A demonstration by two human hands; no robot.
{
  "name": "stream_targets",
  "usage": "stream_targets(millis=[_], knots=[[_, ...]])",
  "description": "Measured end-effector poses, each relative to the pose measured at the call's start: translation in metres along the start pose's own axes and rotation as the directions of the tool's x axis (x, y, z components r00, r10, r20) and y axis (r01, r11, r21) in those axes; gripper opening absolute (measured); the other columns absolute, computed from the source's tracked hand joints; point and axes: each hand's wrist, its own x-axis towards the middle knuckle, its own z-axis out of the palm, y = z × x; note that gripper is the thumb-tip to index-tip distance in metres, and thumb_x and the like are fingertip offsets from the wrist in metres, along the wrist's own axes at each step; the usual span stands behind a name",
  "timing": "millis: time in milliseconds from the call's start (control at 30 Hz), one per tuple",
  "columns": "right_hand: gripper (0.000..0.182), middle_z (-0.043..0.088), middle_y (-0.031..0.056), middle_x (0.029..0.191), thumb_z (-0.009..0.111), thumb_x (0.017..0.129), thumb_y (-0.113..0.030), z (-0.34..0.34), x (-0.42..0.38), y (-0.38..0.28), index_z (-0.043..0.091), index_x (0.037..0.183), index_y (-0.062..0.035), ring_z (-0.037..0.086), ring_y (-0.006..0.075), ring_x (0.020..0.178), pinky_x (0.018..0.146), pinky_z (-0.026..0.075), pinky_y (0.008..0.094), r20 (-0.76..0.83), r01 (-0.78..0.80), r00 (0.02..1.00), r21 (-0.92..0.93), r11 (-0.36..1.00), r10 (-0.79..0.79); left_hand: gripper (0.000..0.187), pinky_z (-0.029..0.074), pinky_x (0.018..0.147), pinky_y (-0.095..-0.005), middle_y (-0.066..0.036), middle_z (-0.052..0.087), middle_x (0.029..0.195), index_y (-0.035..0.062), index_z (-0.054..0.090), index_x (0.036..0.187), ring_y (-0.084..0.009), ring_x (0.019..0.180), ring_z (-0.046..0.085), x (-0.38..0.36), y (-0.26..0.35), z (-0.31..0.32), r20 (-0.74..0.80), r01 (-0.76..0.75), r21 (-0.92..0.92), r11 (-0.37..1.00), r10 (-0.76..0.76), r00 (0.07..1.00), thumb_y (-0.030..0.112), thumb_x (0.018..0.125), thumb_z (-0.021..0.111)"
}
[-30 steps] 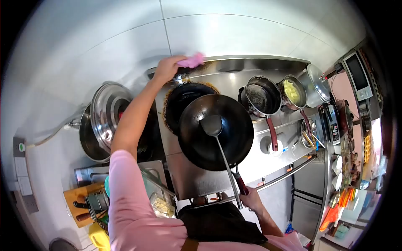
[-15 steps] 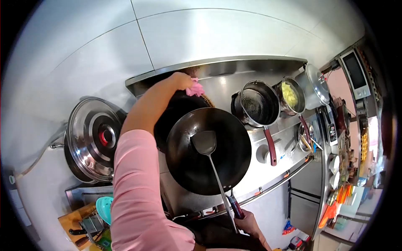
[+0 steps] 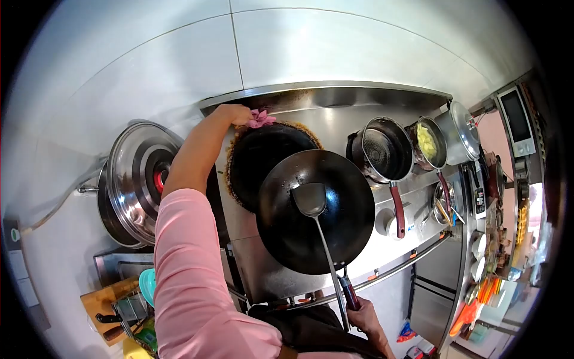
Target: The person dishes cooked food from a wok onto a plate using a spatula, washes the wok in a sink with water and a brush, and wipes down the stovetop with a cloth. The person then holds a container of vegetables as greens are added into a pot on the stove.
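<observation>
At the back of the steel stove, my left hand is closed on a crumpled pink cloth, pressed to the surface beside the burner opening. Brown, crusty grime rings that dark round opening. My right hand wraps around the handle of a black wok, which is held up over the stove front and overlaps the opening in this view. A metal spatula lies in the wok, its long handle running over the rim toward my right hand.
A pot and a saucepan of yellow pieces stand on the stove to the right, near a tall lidded pot. At left sits a large pan under a shiny lid. A rail runs along the stove front.
My left hand has moved the cloth left along the back edge of the burner opening, uncovering more of the grimy ring. The wok stays in my right hand, and the view has shifted slightly.
</observation>
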Motion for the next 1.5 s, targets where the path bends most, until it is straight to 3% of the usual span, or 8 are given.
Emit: stream_targets(millis=[433, 533, 633, 833, 1200, 1300, 1433, 1500], knots=[[0.007, 0.053, -0.0008, 0.059, 0.063, 0.083, 0.001, 0.004, 0.0, 0.01, 0.057, 0.079, -0.0012, 0.05, 0.0074, 0.048, 0.043, 0.04, 0.0265, -0.015, 0.068, 0.998, 0.026, 0.997, -0.067, 0.045, 0.042, 0.108, -0.0439, -0.015, 0.06, 0.135, 0.0182, 0.064, 0.131, -0.0329, 0.128, 0.052, -0.088, -0.009, 0.039, -0.222, 0.094, -0.28, 0.955, -0.159, 0.962, 0.015, 0.088, 0.052], [0.006, 0.053, -0.0026, 0.06, 0.066, 0.084, -0.003, 0.005, 0.0, 0.015, 0.061, 0.082, -0.0008, 0.05, 0.0061, 0.048, 0.043, 0.04, 0.0248, -0.021, 0.071, 0.997, 0.018, 0.997, -0.071, 0.051, 0.037, 0.112, -0.0434, -0.012, 0.056, 0.14, 0.0218, 0.061, 0.135, -0.0314, 0.134, 0.048, -0.088, -0.017, 0.067, -0.42, -0.051, -0.086, 0.995, 0.01, 0.908, 0.012, 0.087, 0.051], [0.005, 0.053, -0.0023, 0.059, 0.065, 0.083, -0.001, 0.005, 0.001, 0.014, 0.06, 0.082, -0.0008, 0.05, 0.0062, 0.047, 0.042, 0.04, 0.0247, -0.014, 0.082, 0.997, 0.005, 0.997, -0.082, 0.052, 0.033, 0.115, -0.043, -0.008, 0.05, 0.146, 0.0244, 0.058, 0.138, -0.0301, 0.137, 0.043, -0.09, -0.021, 0.089, -0.373, -0.023, 0.017, 1.0, 0.028, 0.928, 0.012, 0.088, 0.049], [0.006, 0.054, -0.0015, 0.059, 0.066, 0.08, 0.001, 0.006, 0.003, 0.021, 0.062, 0.084, -0.0007, 0.048, 0.0067, 0.044, 0.04, 0.038, 0.025, -0.006, 0.115, 0.993, 0.052, 0.992, -0.115, 0.051, 0.039, 0.112, -0.0423, -0.011, 0.049, 0.144, 0.0208, 0.061, 0.135, -0.031, 0.134, 0.045, -0.113, 0.003, 0.109, -0.3, 0.114, -0.241, 0.964, -0.186, 0.936, 0.011, 0.088, 0.045], [0.002, 0.055, 0.0013, 0.058, 0.062, 0.084, 0.0, -0.003, 0.004, 0.018, 0.06, 0.085, -0.0001, 0.049, 0.0087, 0.043, 0.04, 0.039, 0.0256, 0.046, 0.159, 0.986, 0.068, 0.985, -0.162, 0.039, 0.051, 0.093, -0.04, -0.018, 0.061, 0.127, 0.0056, 0.065, 0.124, -0.0339, 0.113, 0.063, -0.141, 0.067, 0.201, -0.288, 0.012, -0.887, 0.461, -0.574, 0.766, 0.023, 0.09, 0.062], [0.002, 0.054, 0.0022, 0.056, 0.059, 0.086, -0.001, -0.004, -0.001, 0.005, 0.059, 0.084, 0.0006, 0.05, 0.0097, 0.043, 0.039, 0.039, 0.0267, 0.042, 0.187, 0.982, -0.012, 0.982, -0.186, 0.038, 0.051, 0.094, -0.0405, -0.019, 0.06, 0.128, 0.0079, 0.067, 0.122, -0.0352, 0.113, 0.063, -0.158, 0.098, 0.218, -0.377, 0.078, -0.808, 0.584, -0.615, 0.693, 0.025, 0.089, 0.063], [0.004, 0.054, 0.0035, 0.058, 0.059, 0.085, -0.003, -0.007, 0.009, -0.008, 0.058, 0.084, 0.0005, 0.05, 0.0112, 0.042, 0.038, 0.039, 0.0273, 0.043, 0.193, 0.98, -0.02, 0.981, -0.192, 0.035, 0.053, 0.092, -0.0397, -0.017, 0.064, 0.123, 0.0076, 0.067, 0.121, -0.0351, 0.107, 0.066, -0.186, 0.155, 0.224, -0.182, 0.103, -0.936, 0.336, -0.714, 0.676, 0.022, 0.089, 0.064], [0.006, 0.055, 0.0033, 0.059, 0.059, 0.086, -0.006, -0.008, 0.03, -0.01, 0.058, 0.082, -0.0011, 0.05, 0.0121, 0.042, 0.038, 0.037, 0.0284, 0.032, 0.282, 0.959, -0.086, 0.956, -0.28, 0.035, 0.053, 0.092, -0.0408, -0.018, 0.064, 0.123, 0.0041, 0.065, 0.123, -0.0351, 0.108, 0.066, -0.192, 0.177, 0.236, -0.25, 0.067, -0.925, 0.374, -0.731, 0.635, 0.015, 0.09, 0.059]])
